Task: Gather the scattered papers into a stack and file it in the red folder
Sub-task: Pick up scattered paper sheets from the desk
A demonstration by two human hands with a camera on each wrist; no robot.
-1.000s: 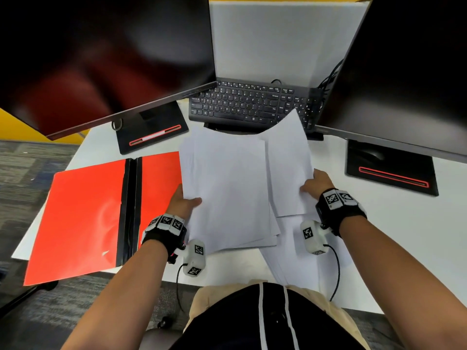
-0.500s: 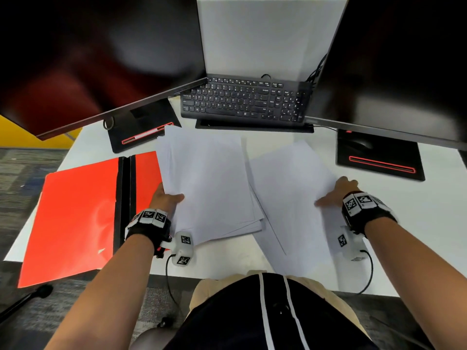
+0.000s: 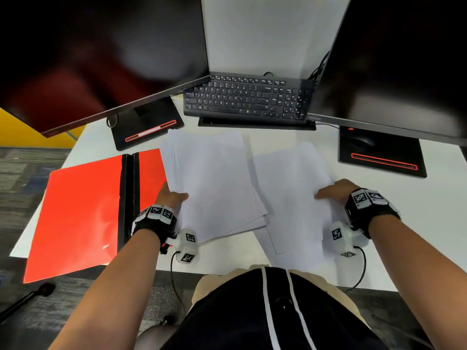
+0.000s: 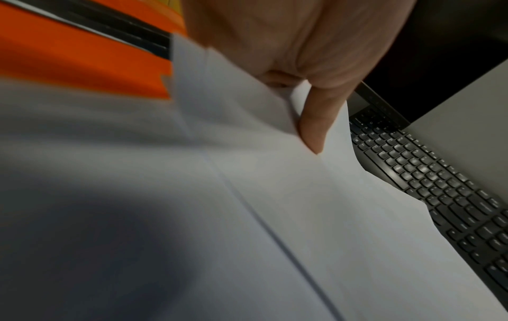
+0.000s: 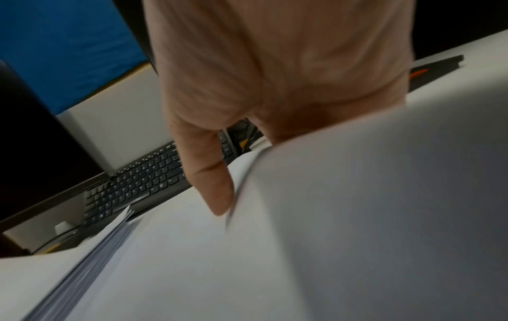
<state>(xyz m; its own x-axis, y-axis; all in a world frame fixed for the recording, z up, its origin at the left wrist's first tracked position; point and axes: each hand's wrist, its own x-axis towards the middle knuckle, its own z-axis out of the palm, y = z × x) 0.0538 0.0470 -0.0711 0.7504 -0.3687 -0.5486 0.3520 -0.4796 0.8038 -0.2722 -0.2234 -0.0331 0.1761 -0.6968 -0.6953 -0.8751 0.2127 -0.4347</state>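
Note:
A loose stack of white papers (image 3: 212,183) lies mid-desk, its left edge over the open red folder (image 3: 80,213). My left hand (image 3: 170,197) pinches that stack at its left edge, thumb on top; the left wrist view shows the thumb (image 4: 316,121) pressed on the stack of papers (image 4: 274,195). More white sheets (image 3: 290,198) lie to the right, partly under the stack. My right hand (image 3: 333,192) grips their right edge, thumb on top, and the sheets (image 5: 357,217) curl up under the thumb (image 5: 214,186) in the right wrist view.
A black keyboard (image 3: 249,99) sits behind the papers. Two dark monitors stand on black bases (image 3: 146,125) (image 3: 381,152) at left and right. The folder overhangs the white desk's (image 3: 429,236) front left edge. My lap is against the desk's front.
The right-hand sheets were raised over the stack a second ago; my right hand has swung them out to the right and down flat. The left hand keeps its grip on the stack.

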